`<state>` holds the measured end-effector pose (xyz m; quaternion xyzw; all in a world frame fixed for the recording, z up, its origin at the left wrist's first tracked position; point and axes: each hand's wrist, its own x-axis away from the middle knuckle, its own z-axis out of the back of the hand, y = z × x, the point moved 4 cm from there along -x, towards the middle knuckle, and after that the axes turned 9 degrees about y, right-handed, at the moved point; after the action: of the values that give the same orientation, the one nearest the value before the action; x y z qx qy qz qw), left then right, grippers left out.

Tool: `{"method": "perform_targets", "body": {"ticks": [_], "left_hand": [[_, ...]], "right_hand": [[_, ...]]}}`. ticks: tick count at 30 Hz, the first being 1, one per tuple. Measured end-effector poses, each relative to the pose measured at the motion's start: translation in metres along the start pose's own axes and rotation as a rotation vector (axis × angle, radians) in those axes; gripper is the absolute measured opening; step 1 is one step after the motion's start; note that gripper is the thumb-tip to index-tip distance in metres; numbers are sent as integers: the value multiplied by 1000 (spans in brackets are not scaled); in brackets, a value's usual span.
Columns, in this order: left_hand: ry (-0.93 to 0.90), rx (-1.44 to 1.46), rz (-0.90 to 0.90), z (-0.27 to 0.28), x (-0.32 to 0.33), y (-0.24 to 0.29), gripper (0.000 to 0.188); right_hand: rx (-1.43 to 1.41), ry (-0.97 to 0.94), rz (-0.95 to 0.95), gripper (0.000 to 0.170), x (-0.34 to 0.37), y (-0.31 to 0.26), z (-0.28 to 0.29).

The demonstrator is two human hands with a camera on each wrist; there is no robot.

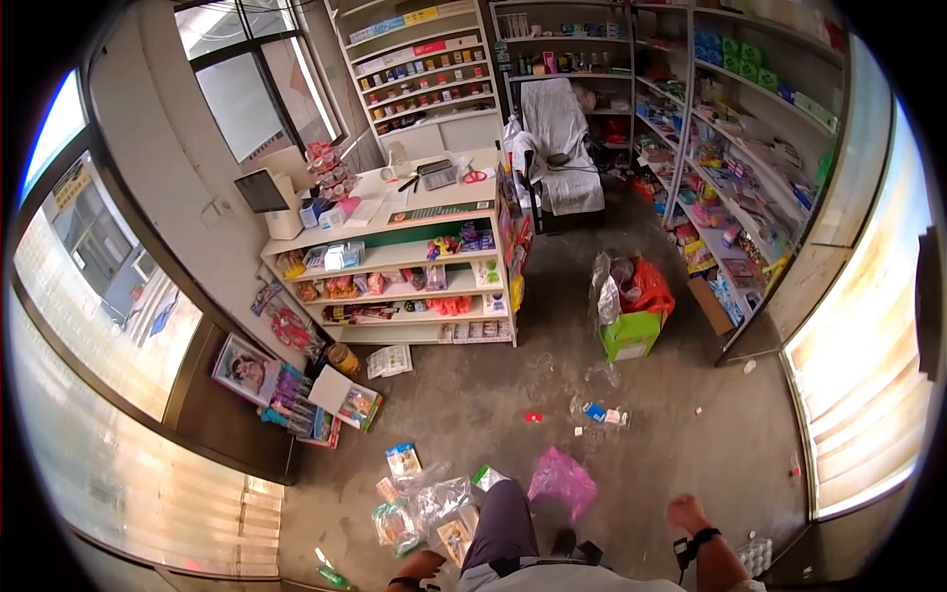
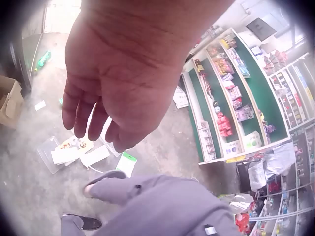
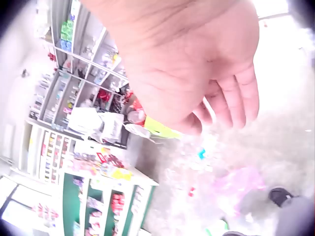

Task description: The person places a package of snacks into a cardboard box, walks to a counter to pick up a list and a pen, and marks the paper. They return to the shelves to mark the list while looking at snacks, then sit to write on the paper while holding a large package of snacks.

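Observation:
My left hand [image 1: 421, 565] hangs low at the bottom of the head view with nothing in it. Its fingers look relaxed in the left wrist view, over the floor with its litter of packets. Nearest to it lie clear plastic wrappings [image 1: 441, 500] and a blue-and-white packet [image 1: 402, 460]. My right hand [image 1: 688, 514] also holds nothing; its loosely bent fingers [image 3: 231, 101] hang over the floor at the right. Between the legs and the right hand, a pink plastic bag [image 1: 562, 483] is spread on the floor.
Ahead stands a counter [image 1: 395, 214] with stocked shelves below. A green box [image 1: 631, 340] holding a red bag [image 1: 648, 286] sits on the floor, near a cloth-covered chair [image 1: 557, 187]. Packed shelving [image 1: 686, 128] runs along the right. Small litter, including a blue-and-white pack [image 1: 594, 412], dots the floor.

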<state>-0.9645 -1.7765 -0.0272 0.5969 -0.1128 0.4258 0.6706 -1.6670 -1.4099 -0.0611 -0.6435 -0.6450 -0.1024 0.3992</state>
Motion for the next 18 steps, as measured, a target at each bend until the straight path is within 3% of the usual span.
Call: {"method": "perform_targets", "body": {"ticks": [1, 2, 3, 4, 7, 8, 9, 10, 11, 12, 13, 14, 15, 16, 17, 18], "left_hand": [[-35, 152, 140, 11, -16, -3, 29], [85, 410, 526, 13, -34, -7, 26], [0, 614, 524, 25, -53, -5, 28], [34, 539, 547, 41, -82, -5, 28], [128, 313, 596, 101, -169, 45, 29], [-27, -236, 7, 131, -226, 73, 30], [-36, 56, 495, 168, -269, 79, 21], [-27, -562, -57, 207, -309, 121, 23], [10, -1152, -660, 241, -353, 170, 25], [141, -748, -363, 277, -420, 175, 15], [122, -1191, -472, 305, -475, 215, 17], [345, -1026, -563, 350, -494, 241, 20], [345, -1013, -502, 394, -524, 299, 22], [507, -725, -307, 436, -518, 392, 25], [673, -399, -246, 472, -520, 455, 28], [704, -315, -269, 500, -519, 515, 28]], "right_hand": [[260, 198, 195, 18, -10, -30, -42], [612, 469, 334, 16, -9, -64, -105], [900, 759, 379, 15, -4, -97, -178], [836, 777, 394, 15, -25, -107, -185], [1295, 836, 459, 11, -119, -94, -108], [1738, 633, 324, 14, -144, -76, -66], [2255, 349, 278, 21, -166, -57, -28], [2589, 29, 354, 31, -183, -41, -2], [2303, 128, 563, 27, -179, -36, -13], [2261, 147, 288, 26, -162, -44, -73], [2254, 143, 118, 25, -163, -61, -108], [2251, 135, 24, 24, -164, -73, -142], [2278, 120, -9, 23, -176, -88, -172], [2316, 85, -15, 22, -188, -102, -196], [2367, 53, 2, 21, -199, -117, -218], [2415, 20, 54, 21, -217, -138, -238]]}}
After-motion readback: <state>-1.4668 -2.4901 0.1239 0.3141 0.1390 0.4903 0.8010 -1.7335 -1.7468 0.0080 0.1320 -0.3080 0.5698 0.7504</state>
